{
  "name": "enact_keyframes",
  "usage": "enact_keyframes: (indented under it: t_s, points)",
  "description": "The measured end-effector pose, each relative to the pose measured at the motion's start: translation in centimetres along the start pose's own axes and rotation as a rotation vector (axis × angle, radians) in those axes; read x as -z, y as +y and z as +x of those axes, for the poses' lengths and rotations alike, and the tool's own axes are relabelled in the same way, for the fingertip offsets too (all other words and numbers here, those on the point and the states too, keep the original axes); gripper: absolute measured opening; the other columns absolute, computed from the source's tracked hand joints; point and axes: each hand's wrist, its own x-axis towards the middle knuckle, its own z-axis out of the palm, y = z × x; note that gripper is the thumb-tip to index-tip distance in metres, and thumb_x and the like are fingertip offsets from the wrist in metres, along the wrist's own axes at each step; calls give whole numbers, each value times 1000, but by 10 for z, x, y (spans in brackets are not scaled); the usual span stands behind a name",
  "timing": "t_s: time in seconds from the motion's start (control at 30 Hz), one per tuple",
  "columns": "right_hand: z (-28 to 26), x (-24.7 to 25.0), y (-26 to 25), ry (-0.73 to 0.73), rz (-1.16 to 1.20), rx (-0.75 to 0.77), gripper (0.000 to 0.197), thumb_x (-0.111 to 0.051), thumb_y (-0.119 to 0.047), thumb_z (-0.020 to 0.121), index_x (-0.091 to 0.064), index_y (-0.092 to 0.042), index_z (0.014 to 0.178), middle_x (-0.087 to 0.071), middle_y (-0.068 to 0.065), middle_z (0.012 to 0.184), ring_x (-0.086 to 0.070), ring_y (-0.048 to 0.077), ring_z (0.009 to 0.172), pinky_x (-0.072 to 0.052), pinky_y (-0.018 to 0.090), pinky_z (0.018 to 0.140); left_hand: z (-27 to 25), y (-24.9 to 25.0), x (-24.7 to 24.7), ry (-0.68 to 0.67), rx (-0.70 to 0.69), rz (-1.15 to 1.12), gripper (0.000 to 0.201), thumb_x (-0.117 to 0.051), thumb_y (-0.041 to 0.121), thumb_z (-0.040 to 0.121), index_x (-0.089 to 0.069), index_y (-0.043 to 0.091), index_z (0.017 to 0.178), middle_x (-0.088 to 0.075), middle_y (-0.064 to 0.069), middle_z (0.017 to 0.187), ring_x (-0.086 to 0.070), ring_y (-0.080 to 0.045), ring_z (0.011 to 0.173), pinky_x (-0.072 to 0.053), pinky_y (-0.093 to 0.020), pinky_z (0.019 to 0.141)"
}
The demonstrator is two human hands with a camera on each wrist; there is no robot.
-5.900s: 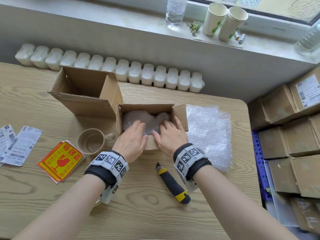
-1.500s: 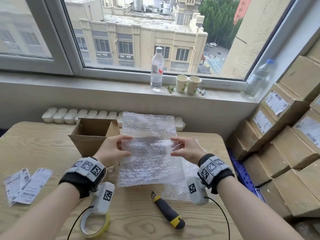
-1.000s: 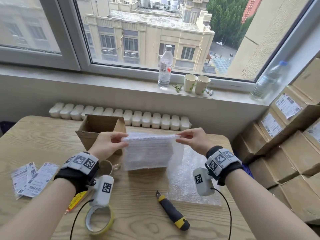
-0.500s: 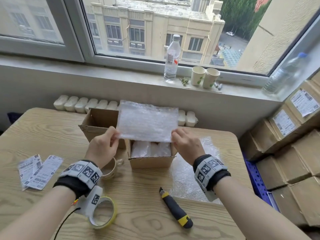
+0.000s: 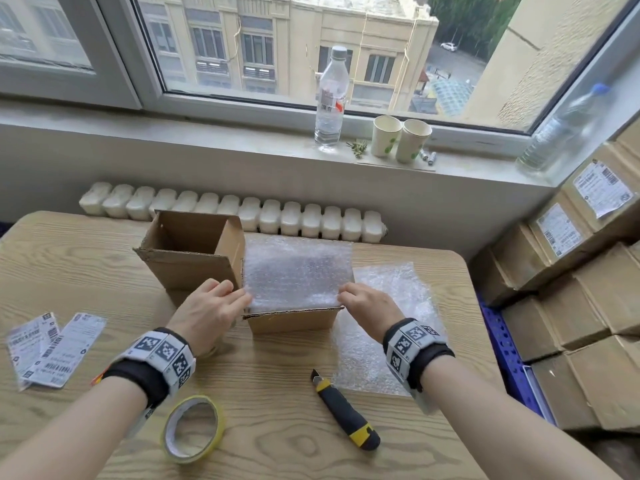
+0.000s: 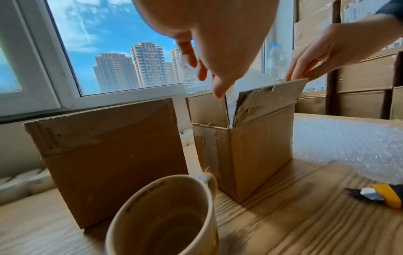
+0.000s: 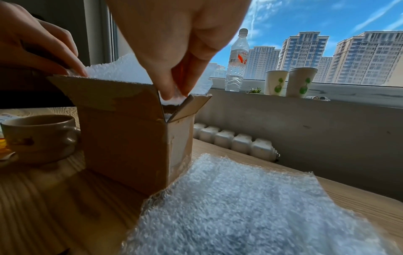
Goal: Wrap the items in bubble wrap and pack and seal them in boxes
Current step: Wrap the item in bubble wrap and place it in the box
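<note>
A wooden table (image 5: 86,265) is carrying everything here, and a stack of sealed cartons (image 5: 571,289) is standing off its right edge. Toward the back of the table a larger open box (image 5: 187,258) is sitting empty-looking, and just beside it, to its right, the small box (image 5: 292,318) is standing with its flaps up. A folded bubble wrap sheet (image 5: 298,271) is lying over the small box's opening, hiding whatever is inside. A spare bubble wrap sheet (image 5: 377,344) is lying flat against the small box's right side.

The left hand (image 5: 207,310) is pinching the folded sheet's near left corner at the box rim, and the right hand (image 5: 372,308) is pinching the near right corner, thumb against fingertips, so each grip is clamped on the sheet.

The sheet is looking very light, soft and springy, so it is likely going to lift back up unless it is pressed down and tucked inside the walls. Holding it by the edges, as now, is giving the best control. The corrugated flaps are looking stiff and are best taken at their free edges.

A mug (image 6: 165,217) is waiting unwrapped beside the boxes, with a tape roll (image 5: 194,427) and a utility knife (image 5: 346,415) lying nearer the person, and shipping labels (image 5: 52,348) at the left.
</note>
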Motion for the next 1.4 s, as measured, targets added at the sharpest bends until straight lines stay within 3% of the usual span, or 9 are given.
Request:
enact_keyframes:
  t_s: [0.13, 0.23, 0.37, 0.53, 0.77, 0.93, 1.1, 1.23, 1.4]
  points:
    - [10, -5, -1, -55, 97, -55, 17, -73, 6, 70, -69, -8, 78, -70, 4, 88, -66, 22, 74, -52, 24, 60, 13, -4, 8, -82, -94, 60, 31, -38, 5, 76, -68, 11, 82, -63, -4, 83, -56, -22, 73, -49, -33, 65]
    - [18, 2, 1, -105, 214, -170, 13, -59, -4, 88, -72, -4, 87, -71, 6, 94, -65, 23, 85, -52, 34, 79, 21, -6, 11, -154, -137, 40, 19, -48, 11, 76, -65, 17, 71, -58, 0, 80, -55, -19, 75, -44, -32, 72]
    - [26, 13, -5, -169, 351, -287, 20, -55, -12, 94, -73, -3, 99, -72, 9, 96, -65, 21, 90, -48, 26, 85, 33, -3, 5, -264, -195, 15, 16, -73, 9, 65, -61, 19, 64, -56, 4, 70, -52, -16, 65, -48, -28, 59]
    - [34, 7, -10, -291, 324, -269, 19, -53, -14, 94, -72, -9, 96, -71, 10, 93, -64, 25, 87, -50, 34, 83, 41, 2, -11, -576, -38, -63, 17, -48, 10, 93, -54, 20, 105, -61, 5, 105, -56, -15, 98, -44, -26, 87]
    - [34, -3, -10, -402, 67, -173, 15, -52, -9, 91, -65, -14, 96, -57, 8, 97, -59, 27, 87, -48, 31, 77, 38, -5, -24, -622, -5, -27, 18, -41, 17, 94, -55, 25, 102, -62, 10, 108, -52, -13, 108, -32, -26, 98]
    - [37, -3, -13, -419, -80, -86, 25, -47, -11, 91, -67, -19, 104, -65, 1, 106, -53, 20, 108, -34, 29, 103, 37, 0, -39, -559, 66, -84, 13, -43, 17, 93, -53, 23, 98, -67, 5, 99, -58, -16, 101, -31, -25, 99]
    - [41, 6, -27, -226, 112, -235, 23, -48, -6, 89, -66, -8, 102, -64, 5, 102, -58, 25, 98, -49, 35, 83, 38, 10, -36, -409, 225, -247, 20, -46, 19, 95, -54, 24, 113, -69, 0, 89, -62, -25, 87, -39, -29, 83]
    - [49, -1, -46, 105, 195, -193, 9, -58, 0, 85, -63, 0, 92, -57, 12, 96, -54, 26, 88, -52, 36, 66, 47, 22, -30, -227, 206, -205, 11, -75, 14, 74, -66, 13, 80, -61, -8, 77, -60, -27, 69, -45, -32, 58]
    - [53, -12, -51, -40, 194, -289, 29, -54, -16, 93, -55, -4, 119, -47, 11, 125, -50, 25, 112, -49, 37, 90, 46, 34, -34, -154, 79, -118, 20, -80, 7, 61, -66, 7, 75, -63, -22, 105, -63, -34, 91, -54, -38, 70]
